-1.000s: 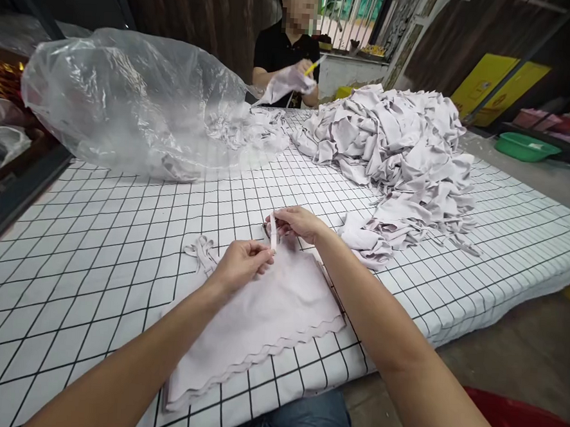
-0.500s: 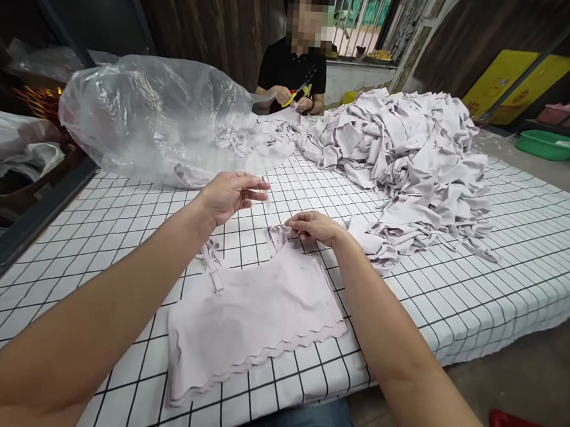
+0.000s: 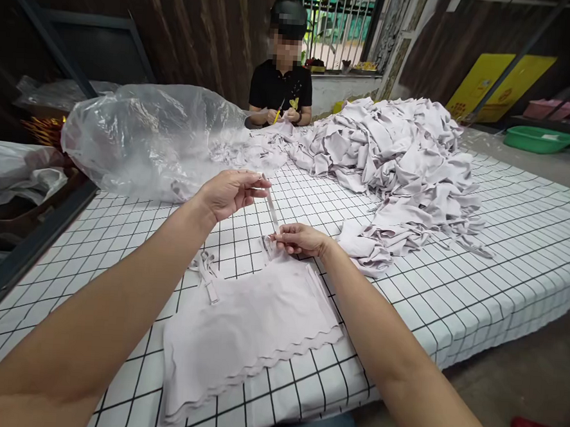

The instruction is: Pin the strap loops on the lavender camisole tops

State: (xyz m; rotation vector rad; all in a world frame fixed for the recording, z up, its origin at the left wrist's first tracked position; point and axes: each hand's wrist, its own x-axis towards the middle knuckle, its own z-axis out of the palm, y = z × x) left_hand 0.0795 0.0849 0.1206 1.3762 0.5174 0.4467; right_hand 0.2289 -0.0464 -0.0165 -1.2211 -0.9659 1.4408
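Head view: the left hand is raised above the table, thumb and forefinger pinched together on the upper end of a pale strap; its other fingers are loosely curled. The right hand is lower, its thumb and forefinger closed on the strap's lower part, just above the garment. The strap runs straight and slanted between both hands. The garment lies flat on the checked tablecloth, directly in front of the person, its wavy hem towards the near edge; several layered edges show at its sides. A second strap lies bunched at its upper left corner. A heap of pale cloth occupies the far right of the table, a clear plastic bag the far left. Opposite, a co-worker in a black shirt handles similar cloth and a yellow tool.
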